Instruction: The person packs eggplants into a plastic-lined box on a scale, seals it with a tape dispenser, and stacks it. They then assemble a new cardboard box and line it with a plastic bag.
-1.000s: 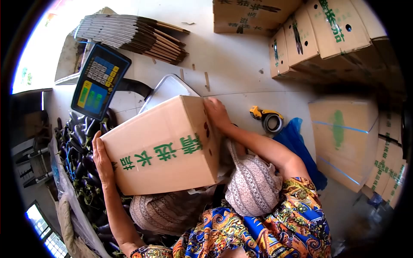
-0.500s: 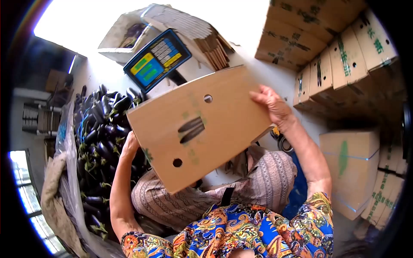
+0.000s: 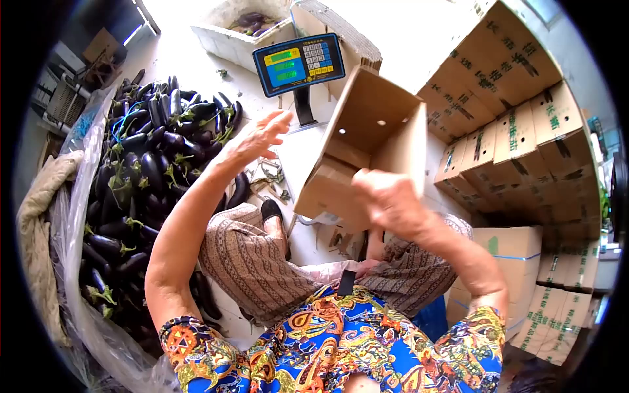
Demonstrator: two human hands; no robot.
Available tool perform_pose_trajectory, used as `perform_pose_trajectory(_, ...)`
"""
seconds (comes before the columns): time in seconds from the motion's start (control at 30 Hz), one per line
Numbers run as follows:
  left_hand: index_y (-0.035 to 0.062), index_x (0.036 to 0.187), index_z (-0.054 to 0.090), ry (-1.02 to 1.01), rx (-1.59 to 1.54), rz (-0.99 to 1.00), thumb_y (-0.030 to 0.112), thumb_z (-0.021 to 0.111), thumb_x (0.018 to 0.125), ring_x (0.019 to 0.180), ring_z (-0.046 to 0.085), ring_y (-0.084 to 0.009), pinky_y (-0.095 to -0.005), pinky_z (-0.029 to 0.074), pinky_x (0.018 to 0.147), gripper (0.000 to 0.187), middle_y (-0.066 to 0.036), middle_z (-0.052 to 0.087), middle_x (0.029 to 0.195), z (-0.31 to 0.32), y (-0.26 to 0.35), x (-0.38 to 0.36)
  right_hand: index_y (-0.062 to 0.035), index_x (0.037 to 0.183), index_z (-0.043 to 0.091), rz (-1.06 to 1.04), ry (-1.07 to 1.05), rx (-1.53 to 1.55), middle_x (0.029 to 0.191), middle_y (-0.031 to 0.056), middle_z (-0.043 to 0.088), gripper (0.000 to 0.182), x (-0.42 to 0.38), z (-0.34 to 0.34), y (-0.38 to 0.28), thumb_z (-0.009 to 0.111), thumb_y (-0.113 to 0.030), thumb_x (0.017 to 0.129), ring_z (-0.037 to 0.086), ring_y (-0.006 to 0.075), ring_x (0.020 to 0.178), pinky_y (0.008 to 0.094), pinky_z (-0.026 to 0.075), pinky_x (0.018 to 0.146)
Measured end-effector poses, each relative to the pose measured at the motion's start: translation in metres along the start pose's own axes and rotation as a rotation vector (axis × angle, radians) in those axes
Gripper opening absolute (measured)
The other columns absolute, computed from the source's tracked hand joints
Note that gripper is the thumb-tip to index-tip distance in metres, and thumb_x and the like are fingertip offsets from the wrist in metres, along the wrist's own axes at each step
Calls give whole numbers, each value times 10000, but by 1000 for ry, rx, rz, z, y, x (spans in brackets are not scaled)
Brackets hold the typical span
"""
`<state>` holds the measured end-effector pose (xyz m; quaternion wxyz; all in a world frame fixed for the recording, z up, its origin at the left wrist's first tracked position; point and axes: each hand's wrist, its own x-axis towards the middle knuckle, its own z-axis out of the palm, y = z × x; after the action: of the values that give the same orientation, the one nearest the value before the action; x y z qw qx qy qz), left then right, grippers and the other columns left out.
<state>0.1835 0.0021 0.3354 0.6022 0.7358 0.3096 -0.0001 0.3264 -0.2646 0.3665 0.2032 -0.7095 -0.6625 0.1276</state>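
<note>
An open cardboard box (image 3: 397, 141) stands tilted in front of me, its hollow side toward me. Small round holes show in its far wall. My right hand (image 3: 393, 200) is closed at the box's near edge; the fingertips are partly hidden. To the left of the box, my left hand (image 3: 262, 134) is raised with its fingers stretched out, holding nothing and apart from the box. Behind the box rises the scale's display (image 3: 300, 63) on a short post, its green digits lit. A big heap of dark purple eggplants (image 3: 154, 170) lies left of my left arm.
Printed cardboard boxes (image 3: 517, 144) are stacked on the right, above a strapped box (image 3: 504, 245). A white foam box (image 3: 232, 42) with eggplants stands at the back, beside flattened cardboard (image 3: 334, 29). Clear plastic sheeting (image 3: 69, 249) borders the heap.
The box has turned from its printed outer face to its open inside and moved right, toward the scale. My left hand has let go and risen; my right hand has moved to the near edge.
</note>
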Motion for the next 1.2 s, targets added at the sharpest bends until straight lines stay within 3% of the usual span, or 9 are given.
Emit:
perform_pose_trajectory(0.2, -43, 1487, 205, -48, 434, 143, 755, 501, 820, 1322, 419, -410, -416, 381, 1063, 1081, -329, 358, 1445, 32, -61, 47, -50, 1086, 561, 48, -386, 107, 1043, 186, 613, 392, -20, 52, -13, 723, -271, 805, 590, 359, 1024, 455, 495, 862)
perform_pose_trajectory(0.43, -110, 1439, 266, 13, 343, -13, 766, 562, 767, 1270, 484, -448, -446, 404, 1051, 1144, -378, 472, 1330, 59, 1, 40, -16, 1400, 387, 512, 525, -373, 1467, 270, 339, 813, 1, 26, 71, 746, -423, 794, 409, 434, 1277, 501, 341, 1078)
perform_pose_trajectory(0.47, -88, 1455, 245, 10, 370, -30, 713, 634, 750, 1082, 624, -386, -387, 583, 716, 1135, -348, 526, 1275, 64, 5, 47, -21, 1465, 281, 638, 521, -367, 1511, 272, 271, 944, 0, 36, 101, 756, -455, 774, 351, 427, 1337, 489, 304, 1115)
perform_pose_trajectory(0.57, -50, 1382, 364, -1, 450, 18, 590, 640, 832, 974, 651, -360, -456, 541, 752, 888, -279, 627, 1086, 81, 8, 47, 83, 1366, 387, 998, 181, 529, 1318, 295, 500, 890, -8, 60, 165, 729, -508, 794, 502, 378, 1229, 463, 444, 986)
perform_pose_trajectory(0.63, 2, 1241, 517, 162, 730, 643, 360, 605, 918, 871, 647, -287, -396, 529, 753, 490, -193, 642, 950, 106, -140, 153, 102, 1301, 445, 1094, 272, 694, 1179, 252, 577, 829, -8, 65, 159, 716, -508, 810, 561, 343, 1143, 458, 482, 923)
perform_pose_trajectory(0.87, 35, 1293, 555, -116, -308, 83, 212, 524, 977, 897, 635, -163, -305, 525, 824, 364, -68, 658, 1051, 40, -57, 45, 56, 1281, 471, 884, 268, 1624, 1148, 139, 613, 519, -47, 63, 187, 640, -302, 945, 602, 162, 1065, 326, 540, 883)
perform_pose_trajectory(1.0, 22, 1305, 530, 18, -449, -110, 255, 492, 1008, 1015, 621, -161, -289, 523, 857, 379, -84, 644, 1141, 20, -85, 36, -22, 1362, 434, 792, 391, 1477, 1292, 154, 567, 512, -38, 116, 199, 599, -302, 966, 578, 231, 1142, 366, 505, 930)
perform_pose_trajectory(1.13, 40, 1329, 501, 43, -455, -15, 322, 510, 1007, 1066, 573, -166, -304, 492, 904, 428, -98, 595, 1216, 54, -128, 59, -3, 1386, 410, 858, 504, -161, 1340, 294, 478, 570, -42, 132, 217, 597, -293, 932, 461, 439, 1236, 479, 378, 1043)
perform_pose_trajectory(1.2, 39, 1356, 462, 55, -614, -137, 395, 481, 1009, 1120, 520, -176, -324, 441, 959, 497, -118, 548, 1270, 68, -126, 67, -9, 1395, 399, 807, 510, -169, 1379, 292, 448, 605, -40, 138, 220, 601, -337, 928, 437, 447, 1264, 478, 371, 1052)
